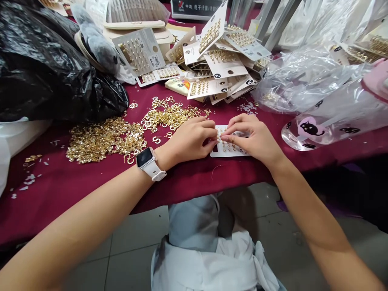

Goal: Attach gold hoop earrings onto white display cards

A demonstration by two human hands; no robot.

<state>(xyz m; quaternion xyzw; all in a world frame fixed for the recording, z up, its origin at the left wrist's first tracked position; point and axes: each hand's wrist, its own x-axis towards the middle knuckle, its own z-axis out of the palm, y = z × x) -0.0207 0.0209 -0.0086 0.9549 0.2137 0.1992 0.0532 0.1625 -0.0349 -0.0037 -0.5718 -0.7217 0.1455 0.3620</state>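
— Setting?
— Desk (57, 198) under maroon cloth. Black plastic bag (45, 68) far left; clear plastic bag (303, 83) and cat-print water bottle (329, 123) right; pile of carded gold earrings (221, 60) beyond.

— Nearest the hands?
— Heap of loose gold earring hooks (104, 139) just left of left hand (190, 139); white smartwatch (144, 157) on that wrist. White display card (230, 151) flat on the cloth, between left hand and right hand (253, 137).

— State of hands?
— Both low over the card, fingertips meeting, pinching small gold pieces (222, 135) on it. Exact piece too small to tell.

— Risks?
— Card sliding on cloth under uneven pressure. Slipped pinch: piece lost among loose hooks. Left wrist snagging the heap.
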